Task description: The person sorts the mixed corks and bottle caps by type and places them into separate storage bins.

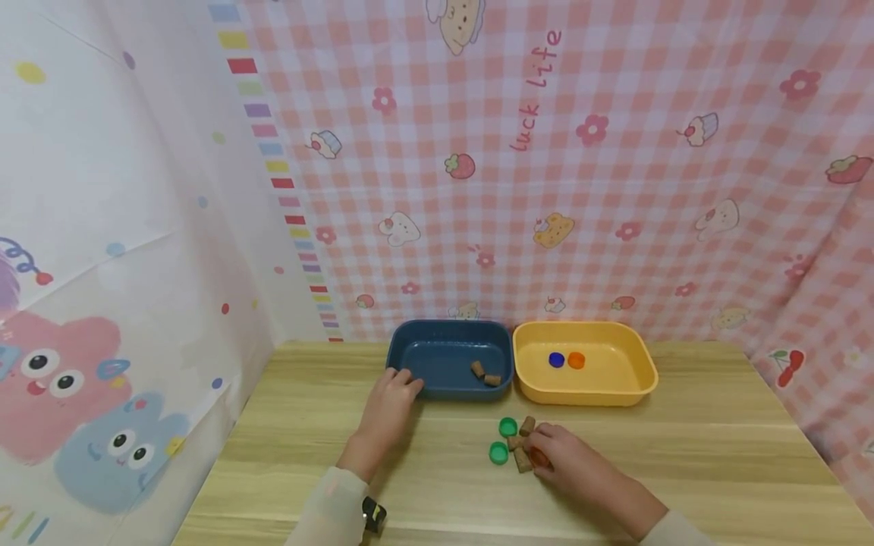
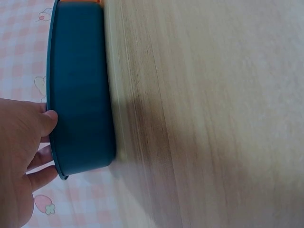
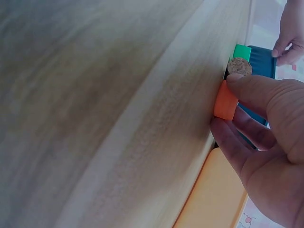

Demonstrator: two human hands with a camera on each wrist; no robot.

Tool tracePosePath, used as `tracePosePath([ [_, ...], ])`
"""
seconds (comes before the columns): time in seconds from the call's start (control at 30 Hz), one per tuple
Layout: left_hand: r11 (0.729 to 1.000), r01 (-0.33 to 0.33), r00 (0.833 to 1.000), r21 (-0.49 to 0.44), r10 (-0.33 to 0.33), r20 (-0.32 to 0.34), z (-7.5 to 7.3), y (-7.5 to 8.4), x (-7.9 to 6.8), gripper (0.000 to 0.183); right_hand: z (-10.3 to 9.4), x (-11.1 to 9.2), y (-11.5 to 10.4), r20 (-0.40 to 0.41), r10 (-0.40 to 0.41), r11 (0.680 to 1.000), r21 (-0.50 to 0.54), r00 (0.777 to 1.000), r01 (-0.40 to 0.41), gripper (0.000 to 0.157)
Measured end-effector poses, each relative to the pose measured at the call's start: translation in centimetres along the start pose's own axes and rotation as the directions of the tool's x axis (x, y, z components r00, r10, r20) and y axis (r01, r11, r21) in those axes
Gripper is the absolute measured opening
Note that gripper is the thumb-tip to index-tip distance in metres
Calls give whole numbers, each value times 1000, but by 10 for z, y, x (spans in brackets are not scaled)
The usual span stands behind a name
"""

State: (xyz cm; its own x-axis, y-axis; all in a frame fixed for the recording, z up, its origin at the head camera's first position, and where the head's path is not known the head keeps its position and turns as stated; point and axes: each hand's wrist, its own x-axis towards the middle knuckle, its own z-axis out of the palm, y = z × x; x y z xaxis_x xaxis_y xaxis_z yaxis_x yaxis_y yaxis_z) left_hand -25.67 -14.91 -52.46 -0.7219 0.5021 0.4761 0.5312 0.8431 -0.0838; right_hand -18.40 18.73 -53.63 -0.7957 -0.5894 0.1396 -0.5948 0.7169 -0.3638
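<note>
My left hand (image 1: 391, 403) holds the near left rim of a dark blue tray (image 1: 444, 393), thumb outside and fingers over the edge, as the left wrist view shows. Two corks (image 1: 492, 381) lie in that tray at its right end. On the table, my right hand (image 1: 570, 461) has an orange bottle cap (image 3: 226, 100) between thumb and fingers. Right beside it are several corks (image 1: 523, 460) in a small cluster. Left of the corks sit two green bottle caps, one farther back (image 1: 507, 427) and another green cap (image 1: 498, 453) closer to me.
A yellow tray (image 1: 617, 396) stands against the blue one on its right, with a blue cap (image 1: 556, 360) and an orange cap (image 1: 576, 360) inside. Behind both trays hangs a pink checked cloth (image 1: 437, 258). Everything stands on a wood-grain table (image 1: 307, 394).
</note>
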Motion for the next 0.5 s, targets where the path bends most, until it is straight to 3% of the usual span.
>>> tracePosePath([
  [0.5, 1000, -2, 1000, -7, 2, -13, 1, 0, 0, 24, 1, 3, 3, 13, -10, 1000, 15, 1000, 10, 18],
])
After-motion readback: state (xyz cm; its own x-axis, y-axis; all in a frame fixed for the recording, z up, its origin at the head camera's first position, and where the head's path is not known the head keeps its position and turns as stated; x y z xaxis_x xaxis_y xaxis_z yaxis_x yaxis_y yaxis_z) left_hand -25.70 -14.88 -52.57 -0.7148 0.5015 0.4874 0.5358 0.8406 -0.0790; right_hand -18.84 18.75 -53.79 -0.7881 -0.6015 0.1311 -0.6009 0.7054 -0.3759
